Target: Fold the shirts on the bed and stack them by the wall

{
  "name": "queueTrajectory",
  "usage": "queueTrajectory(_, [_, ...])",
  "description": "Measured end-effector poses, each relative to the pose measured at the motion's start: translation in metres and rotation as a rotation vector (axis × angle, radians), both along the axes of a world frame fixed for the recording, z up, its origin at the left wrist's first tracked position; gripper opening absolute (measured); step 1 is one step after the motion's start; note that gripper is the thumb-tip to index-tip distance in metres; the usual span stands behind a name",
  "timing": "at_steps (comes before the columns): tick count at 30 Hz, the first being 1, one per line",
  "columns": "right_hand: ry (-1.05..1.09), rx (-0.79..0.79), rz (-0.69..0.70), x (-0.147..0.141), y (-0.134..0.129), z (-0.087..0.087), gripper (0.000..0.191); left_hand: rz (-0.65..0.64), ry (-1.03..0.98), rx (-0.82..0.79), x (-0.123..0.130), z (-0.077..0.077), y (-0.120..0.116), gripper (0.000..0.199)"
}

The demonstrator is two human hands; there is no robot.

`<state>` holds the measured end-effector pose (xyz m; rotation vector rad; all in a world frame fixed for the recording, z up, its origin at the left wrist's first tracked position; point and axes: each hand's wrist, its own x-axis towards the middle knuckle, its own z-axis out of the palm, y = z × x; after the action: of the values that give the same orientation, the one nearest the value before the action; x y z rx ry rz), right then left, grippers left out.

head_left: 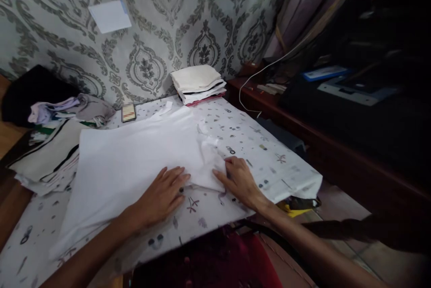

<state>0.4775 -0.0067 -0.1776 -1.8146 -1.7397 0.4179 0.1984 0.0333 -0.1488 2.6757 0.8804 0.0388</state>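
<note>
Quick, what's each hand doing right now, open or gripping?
Left hand: open, palm down on the white T-shirt.
Right hand: fingers bent at the shirt's edge; whether it grips the fabric can't be told.

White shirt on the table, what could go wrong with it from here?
The white shirt is rumpled near the right hand, so creases could get pressed in. Its far edge lies close to a small phone-like object, which a sweep of the cloth might nudge. Beside its left edge is a beige cloth with black stripes, which it could drag along.
</note>
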Motion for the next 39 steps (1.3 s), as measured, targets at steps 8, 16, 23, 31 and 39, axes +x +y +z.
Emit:
queueTrajectory(8, [0.844, -0.197, 0.047, -0.026, -0.014, 0.026, 0.03, 0.049, -0.208, -0.242, 0.037, 0.032, 0.009, 0.049])
queueTrajectory(16, [1.175, -0.652, 0.154, -0.024, -0.031, 0.034, 0.034, 0.0, -0.205, -0.115, 0.063, 0.021, 0.064, 0.035])
queueTrajectory(23, [0.223, -0.241, -0.068, 0.027, 0.028, 0.029, 0.026, -0.039, -0.182, 0.024, 0.081, -0.008, 0.084, 0.037])
queueTrajectory(31, [-0.029, -0.217, -0.137, 0.021, 0.105, 0.03, 0.01, -0.033, -0.214, 0.066, 0.081, -0.02, 0.093, 0.034])
queueTrajectory(39, [0.126, -0.017, -0.153, 0.033, 0.114, 0.018, 0.007, -0.114, -0.006, 0.071, 0.095, -0.008, 0.096, 0.055])
